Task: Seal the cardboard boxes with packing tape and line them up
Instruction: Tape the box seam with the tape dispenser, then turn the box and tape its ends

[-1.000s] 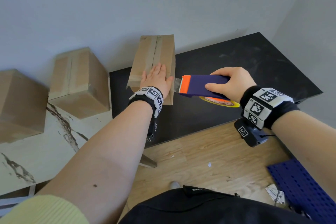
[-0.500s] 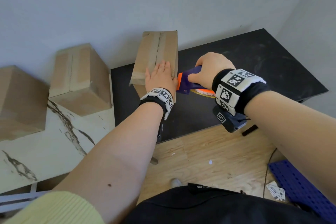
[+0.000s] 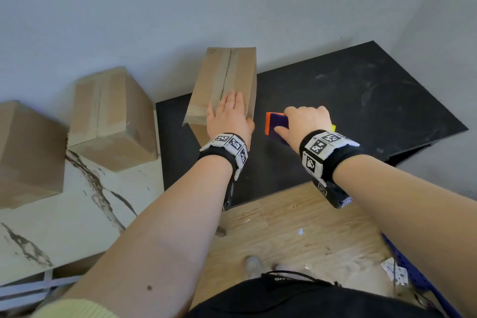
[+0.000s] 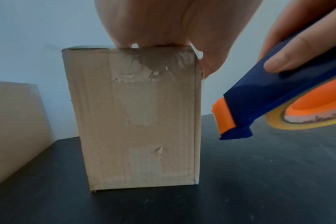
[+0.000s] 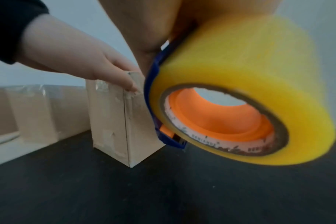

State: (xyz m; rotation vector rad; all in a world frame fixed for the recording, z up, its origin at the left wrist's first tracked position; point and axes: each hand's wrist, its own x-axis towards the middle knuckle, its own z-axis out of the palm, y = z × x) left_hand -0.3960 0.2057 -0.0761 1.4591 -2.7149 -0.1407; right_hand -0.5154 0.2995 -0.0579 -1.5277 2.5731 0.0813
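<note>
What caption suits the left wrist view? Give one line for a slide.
Left hand flat atop the taped box; right hand holds the tape dispenser beside it.

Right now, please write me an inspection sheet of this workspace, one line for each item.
Surface: black table, scuffed, beside a white marbled table.
Job's things: tall cardboard box upright on the black table, top seam taped; two more boxes side by side on the marbled table; blue and orange tape dispenser with a yellow roll.
Clutter: paper scraps on the wooden floor.
Grippers: left hand lies flat on the tall box's top, thumb down its right side; right hand grips the dispenser just right of the box, off the table.
Cables: thin black cord at the person's waist.
Surroundings: plain grey wall; blue perforated panel on the floor.
</note>
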